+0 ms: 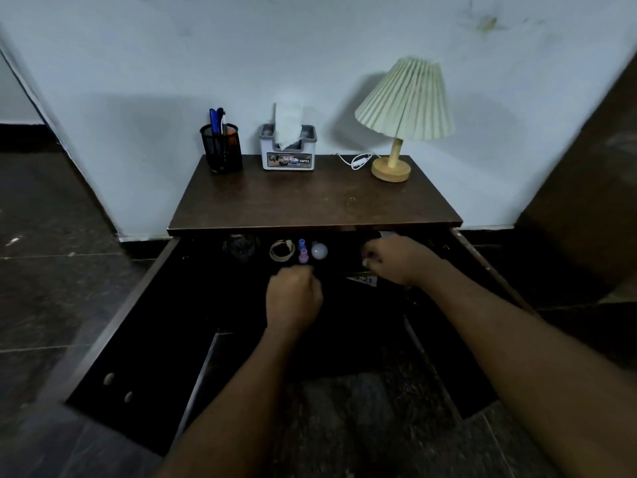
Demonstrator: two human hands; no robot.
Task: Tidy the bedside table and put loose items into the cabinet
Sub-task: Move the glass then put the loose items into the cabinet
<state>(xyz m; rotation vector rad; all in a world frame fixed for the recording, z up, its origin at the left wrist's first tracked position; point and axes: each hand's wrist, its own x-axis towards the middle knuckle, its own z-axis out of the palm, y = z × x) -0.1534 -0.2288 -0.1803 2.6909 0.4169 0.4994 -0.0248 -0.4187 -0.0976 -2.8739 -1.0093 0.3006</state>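
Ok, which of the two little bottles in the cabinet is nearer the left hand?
The pink bottle: it sits in front of the blue bottle, just beyond the left hand.

Subject seen as two arms only, coming in from the near edge. The left forearm (248, 391) is bare along its whole visible length, slender, with smooth contours. The right forearm (499, 332) is likewise bare, and reads broader towards the near right corner, where the wide lens stretches it. The left hand (293, 298) is uncovered; its back and knuckle line show, edges softened by blur. The right hand (396, 260) is uncovered too; a single fingernail (367, 262) catches the light on its left side. Dim light flattens finer detail at both wrists
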